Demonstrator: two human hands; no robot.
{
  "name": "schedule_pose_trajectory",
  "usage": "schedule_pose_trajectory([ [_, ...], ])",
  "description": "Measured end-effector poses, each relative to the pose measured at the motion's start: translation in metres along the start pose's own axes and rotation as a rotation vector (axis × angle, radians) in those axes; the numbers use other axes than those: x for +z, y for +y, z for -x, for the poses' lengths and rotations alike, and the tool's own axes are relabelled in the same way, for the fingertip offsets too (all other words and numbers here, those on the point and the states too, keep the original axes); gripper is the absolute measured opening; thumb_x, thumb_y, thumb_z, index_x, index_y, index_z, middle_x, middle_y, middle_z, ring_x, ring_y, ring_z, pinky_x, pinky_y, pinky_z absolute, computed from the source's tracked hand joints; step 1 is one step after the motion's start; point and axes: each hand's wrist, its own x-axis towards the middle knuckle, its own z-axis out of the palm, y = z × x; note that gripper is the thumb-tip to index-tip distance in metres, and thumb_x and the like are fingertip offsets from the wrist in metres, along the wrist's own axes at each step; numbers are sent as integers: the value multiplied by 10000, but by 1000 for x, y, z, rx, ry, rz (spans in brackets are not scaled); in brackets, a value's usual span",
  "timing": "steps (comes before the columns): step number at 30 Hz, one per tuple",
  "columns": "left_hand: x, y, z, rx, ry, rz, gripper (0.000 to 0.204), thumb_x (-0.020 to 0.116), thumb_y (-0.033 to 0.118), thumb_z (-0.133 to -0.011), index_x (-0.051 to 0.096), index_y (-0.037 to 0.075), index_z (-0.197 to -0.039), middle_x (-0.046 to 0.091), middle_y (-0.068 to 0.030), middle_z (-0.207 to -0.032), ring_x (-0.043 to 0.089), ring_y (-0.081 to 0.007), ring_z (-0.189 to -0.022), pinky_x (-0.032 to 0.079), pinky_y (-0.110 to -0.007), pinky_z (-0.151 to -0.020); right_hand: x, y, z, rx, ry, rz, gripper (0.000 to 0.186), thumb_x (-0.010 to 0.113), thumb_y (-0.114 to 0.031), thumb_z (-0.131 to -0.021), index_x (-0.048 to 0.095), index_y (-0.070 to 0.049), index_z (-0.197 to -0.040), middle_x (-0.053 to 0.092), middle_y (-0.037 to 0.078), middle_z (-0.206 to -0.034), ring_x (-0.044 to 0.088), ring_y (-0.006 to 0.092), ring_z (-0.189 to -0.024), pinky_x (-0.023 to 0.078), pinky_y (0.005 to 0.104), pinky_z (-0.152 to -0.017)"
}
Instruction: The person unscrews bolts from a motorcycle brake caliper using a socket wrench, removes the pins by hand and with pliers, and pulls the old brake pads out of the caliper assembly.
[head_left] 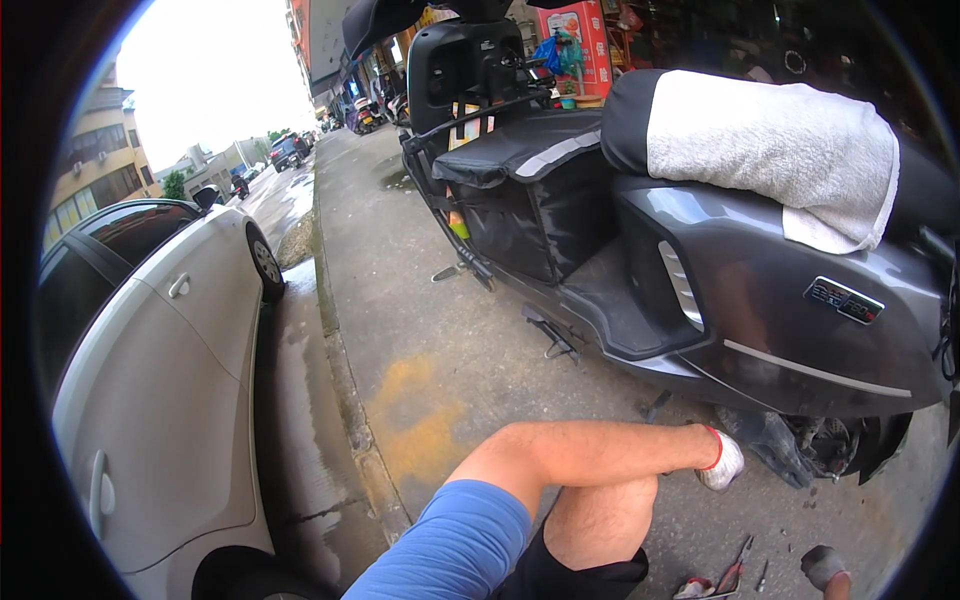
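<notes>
A dark grey scooter point(740, 290) stands in front of me, its lower rear part in dark shadow with black mechanical parts point(825, 440) showing. My left hand point(722, 462), in a white glove with a red cuff, hangs bent at the wrist beside the scooter's underside; its fingers are turned away. Down at the lower right, my right hand point(824, 566) wears a dirty grey glove and is low over the ground, its finger position unclear. Between the two hands lie red-handled pliers point(733, 575) and a small slim metal piece point(763, 576).
A white towel point(770, 145) drapes over the scooter's seat, and a black bag point(520, 205) fills the footwell. On the left a white car point(170, 390) is parked beyond the kerb point(340, 380). Orange staining point(410, 410) marks the pavement.
</notes>
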Motion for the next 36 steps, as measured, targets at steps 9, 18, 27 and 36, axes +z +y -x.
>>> schedule_pose_trajectory([
  [9,-14,15,5,-5,17,10,342,568,226,-818,713,33,-1060,700,-180,-1073,659,-354,-1019,515,-458,-839,-27,-27,7,358,67,-760,98,655,-26,-828,687,0,-918,709,122,-804,655,216,-678,533,345,-624],
  [18,-18,16,5,-46,-36,10,364,572,244,-839,688,41,-1118,689,-179,-1108,653,-358,-1037,518,-463,-861,-30,-31,10,369,93,-778,121,618,8,-832,667,32,-940,696,137,-782,636,205,-639,521,324,-592],
  [27,-14,16,-1,-17,19,19,359,553,255,-828,723,23,-1044,701,-186,-1072,662,-340,-1017,507,-447,-849,-51,-49,20,425,76,-812,132,612,14,-829,672,25,-946,701,130,-786,637,187,-632,522,308,-586],
  [36,-21,20,8,-10,9,21,355,545,238,-837,699,30,-1081,692,-192,-1084,652,-357,-1033,510,-458,-862,-66,-64,28,456,57,-807,143,624,-26,-845,677,20,-970,705,119,-799,639,184,-654,522,316,-603],
])
